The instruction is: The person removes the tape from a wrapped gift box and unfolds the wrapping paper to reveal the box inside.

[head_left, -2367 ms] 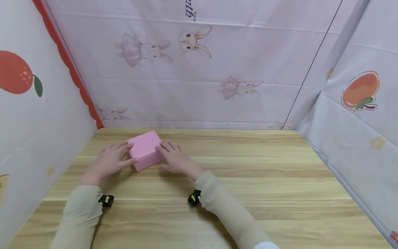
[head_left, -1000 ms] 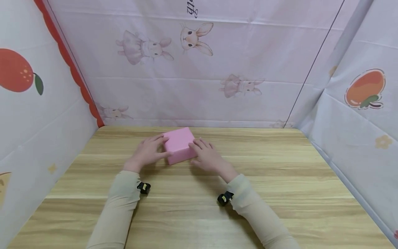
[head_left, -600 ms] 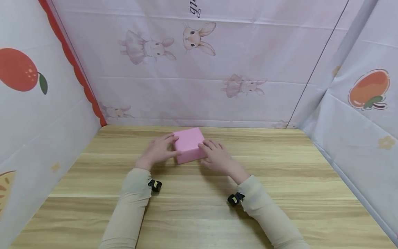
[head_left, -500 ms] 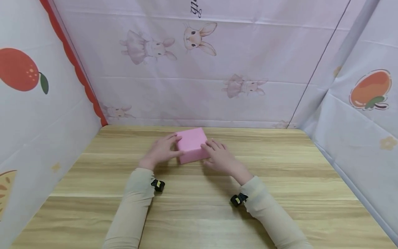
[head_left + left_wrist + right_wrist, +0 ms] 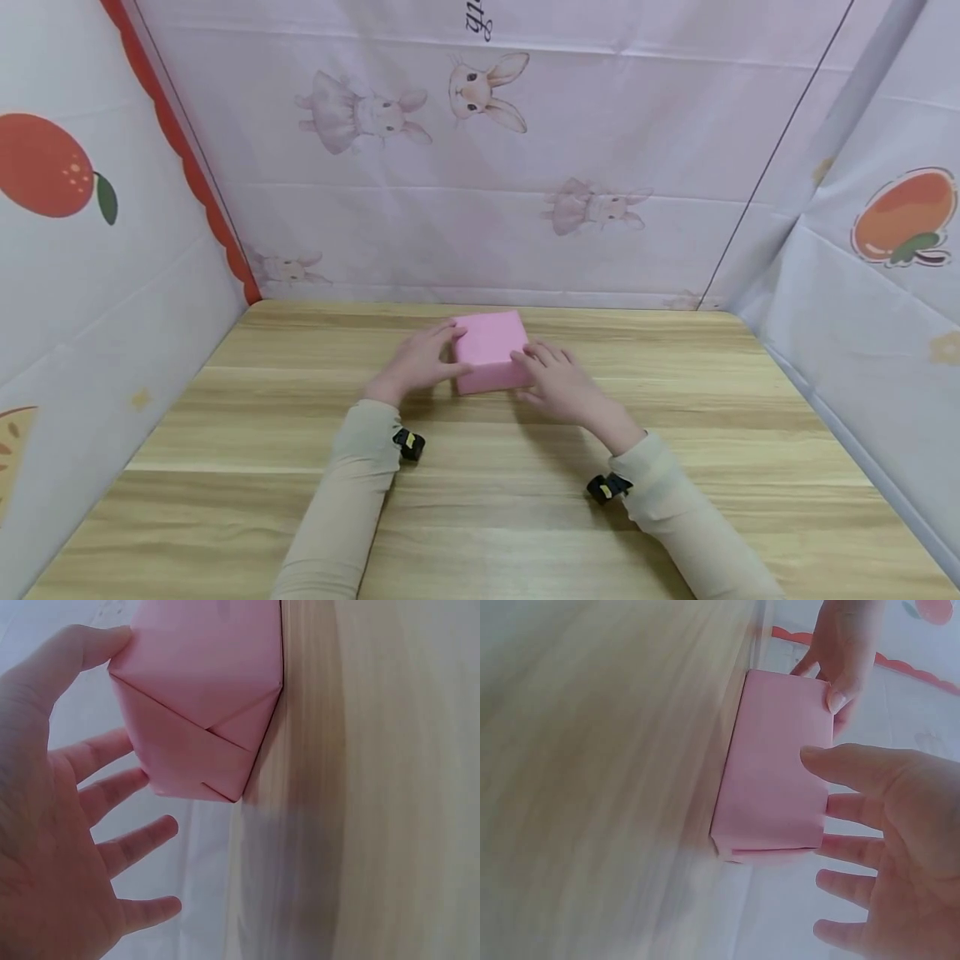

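Note:
A box wrapped in pink paper [image 5: 491, 337] sits on the wooden table, near its back edge. My left hand [image 5: 416, 362] is at its left end. In the left wrist view the thumb [image 5: 105, 646] touches the box's edge, two fingers reach the folded end, and the other two stand spread away from it. My right hand [image 5: 566, 387] is at the right end. Its thumb [image 5: 832, 761] lies over the long near side in the right wrist view, with two fingertips at the box's edge and the others apart. Both hands' fingers are fairly straight.
The wood-grain tabletop [image 5: 480, 517] spreads out in front of the box. Behind it stands a pale cloth wall [image 5: 480, 242] printed with rabbits. Cloth walls with fruit prints flank the table. Each wrist wears a small black camera [image 5: 408, 445].
The pink box and both hands around it have moved right across the table, from the left side to about the middle. The box has also turned slightly and faces more squarely forward.

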The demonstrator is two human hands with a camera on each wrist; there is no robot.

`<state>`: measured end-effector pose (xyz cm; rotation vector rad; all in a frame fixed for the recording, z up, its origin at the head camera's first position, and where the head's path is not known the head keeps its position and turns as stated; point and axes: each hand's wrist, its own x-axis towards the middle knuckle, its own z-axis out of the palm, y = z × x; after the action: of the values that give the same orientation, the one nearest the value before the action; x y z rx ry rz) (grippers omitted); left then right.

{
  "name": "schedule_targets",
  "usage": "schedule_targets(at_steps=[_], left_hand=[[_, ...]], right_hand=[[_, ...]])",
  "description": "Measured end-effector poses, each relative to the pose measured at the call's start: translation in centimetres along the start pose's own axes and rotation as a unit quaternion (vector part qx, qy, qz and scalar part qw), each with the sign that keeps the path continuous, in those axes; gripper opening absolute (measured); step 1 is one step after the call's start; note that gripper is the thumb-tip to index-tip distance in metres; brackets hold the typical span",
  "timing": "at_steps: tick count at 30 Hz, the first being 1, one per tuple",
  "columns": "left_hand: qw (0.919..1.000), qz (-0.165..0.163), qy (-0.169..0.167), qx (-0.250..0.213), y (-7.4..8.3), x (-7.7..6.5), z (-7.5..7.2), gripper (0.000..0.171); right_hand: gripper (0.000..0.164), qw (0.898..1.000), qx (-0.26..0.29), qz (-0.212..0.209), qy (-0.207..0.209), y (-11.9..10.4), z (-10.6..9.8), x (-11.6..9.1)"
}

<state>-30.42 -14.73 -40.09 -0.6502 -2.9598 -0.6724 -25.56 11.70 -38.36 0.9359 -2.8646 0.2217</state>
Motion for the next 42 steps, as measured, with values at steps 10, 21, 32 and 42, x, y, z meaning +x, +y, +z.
schedule_targets(at_steps=[10,21,32,42], left_hand=[[0.9985,0.016,-0.025,-0.046,0.8,1.5,0.8,0.081],[0.9923,0.020,-0.048,-0.113,1.3,2.4,1.4,0.080],[0.9819,-0.016,-0.032,-0.186,1.8,2.0,0.8,0.079],[0.9633,-0.072,0.058,-0.252,3.0,2.0,0.6,0.069]], right_hand=[[0.062,1.000,0.000,0.002,-0.009,0.9,-0.9,-1.1],[0.056,0.998,0.049,0.016,-0.033,2.1,-1.9,-1.7],[0.050,0.985,0.163,0.032,-0.037,2.6,-4.1,0.8],[0.062,0.947,0.274,0.157,0.056,5.4,-4.0,2.2]])
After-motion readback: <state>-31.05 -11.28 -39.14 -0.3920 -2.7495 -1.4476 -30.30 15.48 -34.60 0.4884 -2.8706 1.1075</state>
